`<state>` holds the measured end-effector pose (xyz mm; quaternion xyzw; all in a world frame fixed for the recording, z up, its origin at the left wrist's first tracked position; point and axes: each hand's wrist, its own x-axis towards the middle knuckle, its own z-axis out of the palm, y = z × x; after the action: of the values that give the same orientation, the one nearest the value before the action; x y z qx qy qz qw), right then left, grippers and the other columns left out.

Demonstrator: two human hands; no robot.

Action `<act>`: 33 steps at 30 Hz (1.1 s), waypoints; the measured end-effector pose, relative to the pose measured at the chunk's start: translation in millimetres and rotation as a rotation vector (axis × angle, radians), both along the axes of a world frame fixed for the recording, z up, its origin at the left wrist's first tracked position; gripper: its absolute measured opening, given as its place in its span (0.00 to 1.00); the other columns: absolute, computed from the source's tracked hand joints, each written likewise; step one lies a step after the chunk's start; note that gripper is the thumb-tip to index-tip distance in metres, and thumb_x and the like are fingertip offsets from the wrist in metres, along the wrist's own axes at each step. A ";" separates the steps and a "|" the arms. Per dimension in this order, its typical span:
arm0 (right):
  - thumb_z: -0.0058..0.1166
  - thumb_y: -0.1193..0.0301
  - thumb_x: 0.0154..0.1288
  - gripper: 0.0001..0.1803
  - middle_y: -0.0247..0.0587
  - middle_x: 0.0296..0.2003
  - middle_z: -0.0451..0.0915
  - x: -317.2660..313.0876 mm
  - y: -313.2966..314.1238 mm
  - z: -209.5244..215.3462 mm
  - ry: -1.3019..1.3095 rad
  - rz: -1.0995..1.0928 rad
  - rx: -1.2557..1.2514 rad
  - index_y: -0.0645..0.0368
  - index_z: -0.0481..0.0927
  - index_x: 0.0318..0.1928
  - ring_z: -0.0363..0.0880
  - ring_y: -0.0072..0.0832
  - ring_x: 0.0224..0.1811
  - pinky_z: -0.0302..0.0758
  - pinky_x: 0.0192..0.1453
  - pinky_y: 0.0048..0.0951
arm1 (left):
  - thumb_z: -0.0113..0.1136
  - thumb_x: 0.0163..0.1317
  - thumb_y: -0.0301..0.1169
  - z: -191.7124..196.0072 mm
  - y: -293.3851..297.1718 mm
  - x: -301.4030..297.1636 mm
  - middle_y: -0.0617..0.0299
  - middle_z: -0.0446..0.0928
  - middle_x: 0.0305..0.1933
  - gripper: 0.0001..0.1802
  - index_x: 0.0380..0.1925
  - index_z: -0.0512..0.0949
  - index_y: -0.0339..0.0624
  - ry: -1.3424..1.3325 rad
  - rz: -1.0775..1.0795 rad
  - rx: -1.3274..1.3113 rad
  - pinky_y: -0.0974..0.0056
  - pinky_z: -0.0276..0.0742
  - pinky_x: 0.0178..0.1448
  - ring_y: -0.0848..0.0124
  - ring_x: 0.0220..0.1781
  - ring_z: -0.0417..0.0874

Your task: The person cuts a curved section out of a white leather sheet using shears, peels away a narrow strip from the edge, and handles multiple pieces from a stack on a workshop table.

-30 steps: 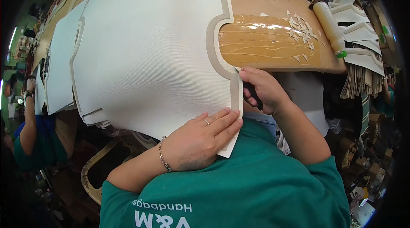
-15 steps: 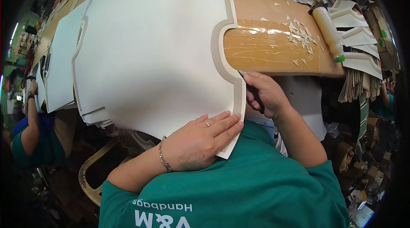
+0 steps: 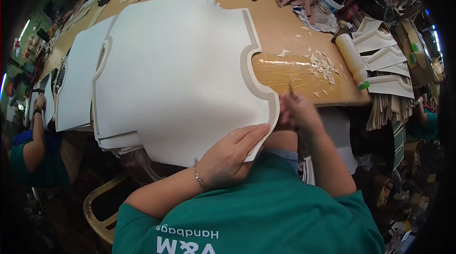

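The bench (image 3: 278, 28) spans the upper frame; a white panel (image 3: 185, 73) overhangs it, centre. Below centre, the left hand (image 3: 232, 153) lies extended along its edge (grip unclear); rightward, the blurred right hand (image 3: 302, 112) grips a dark tool (image 3: 291, 89).

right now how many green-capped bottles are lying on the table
1: a green-capped plastic bottle lies near the right edge of the table, beside the scattered triangular scraps. Others may be hidden in the clutter at the far side.

Panels (image 3: 180, 73) on table (image 3: 275, 23), scraps (image 3: 324, 67) right, bottle (image 3: 351, 57) farther right
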<state>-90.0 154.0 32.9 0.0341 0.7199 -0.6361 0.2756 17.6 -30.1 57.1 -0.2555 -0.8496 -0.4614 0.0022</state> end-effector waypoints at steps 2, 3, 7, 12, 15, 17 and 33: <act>0.57 0.66 0.51 0.20 0.38 0.31 0.74 12.5 -12.4 17.8 -0.155 0.112 -0.010 0.65 0.71 0.42 0.73 0.19 0.25 0.71 0.28 0.20 | 0.50 0.54 0.26 -4.9 10.1 -8.5 0.46 0.67 0.50 0.25 0.53 0.61 0.35 0.016 -0.070 0.015 0.60 0.67 0.53 0.55 0.50 0.70; 0.55 0.70 0.51 0.18 0.38 0.32 0.74 12.0 -12.2 1.8 -0.032 0.112 -0.144 0.66 0.70 0.43 0.73 0.21 0.28 0.71 0.33 0.22 | 0.51 0.54 0.28 -2.6 15.1 -10.3 0.47 0.69 0.48 0.22 0.51 0.65 0.37 0.043 -0.126 0.051 0.60 0.67 0.52 0.55 0.48 0.71; 0.48 0.81 0.48 0.16 0.40 0.30 0.76 8.5 0.5 -9.3 0.508 0.311 -0.041 0.64 0.70 0.41 0.75 0.29 0.33 0.71 0.40 0.28 | 0.49 0.49 0.23 31.6 -33.5 -66.6 0.51 0.70 0.46 0.20 0.46 0.71 0.42 -0.410 -0.308 -0.278 0.61 0.67 0.51 0.55 0.48 0.71; 0.47 0.79 0.46 0.14 0.47 0.31 0.75 10.8 -3.9 35.9 0.965 0.768 0.383 0.62 0.71 0.38 0.73 0.42 0.37 0.69 0.42 0.35 | 0.42 0.45 0.16 46.7 -31.1 -151.1 0.58 0.60 0.59 0.23 0.43 0.72 0.43 0.646 0.153 -0.779 0.43 0.53 0.60 0.59 0.66 0.50; 0.47 0.79 0.46 0.14 0.45 0.32 0.74 14.0 4.3 51.0 1.037 0.814 0.366 0.61 0.72 0.38 0.72 0.40 0.37 0.69 0.42 0.34 | 0.42 0.45 0.18 52.4 -21.8 -184.3 0.59 0.55 0.62 0.19 0.37 0.74 0.43 0.647 -0.157 -0.897 0.36 0.41 0.62 0.59 0.68 0.38; 0.47 0.79 0.47 0.13 0.44 0.32 0.74 14.2 21.9 63.4 1.033 0.809 0.391 0.60 0.72 0.38 0.72 0.40 0.37 0.69 0.42 0.34 | 0.44 0.45 0.22 82.1 -13.9 -181.9 0.57 0.58 0.59 0.13 0.32 0.74 0.44 0.509 -0.229 -1.091 0.37 0.40 0.63 0.59 0.68 0.41; 0.59 0.62 0.47 0.20 0.36 0.24 0.73 -192.1 72.6 95.1 1.011 0.367 1.110 0.63 0.72 0.36 0.70 0.21 0.26 0.67 0.29 0.24 | 0.61 0.38 0.39 80.1 -95.6 -200.3 0.57 0.76 0.27 0.21 0.32 0.77 0.37 -0.312 0.134 -0.787 0.67 0.69 0.35 0.69 0.30 0.74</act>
<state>-282.1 226.6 128.0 -0.2475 0.9658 -0.0643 -0.0432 -182.8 -125.7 137.2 -0.1084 -0.9657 -0.1341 -0.1940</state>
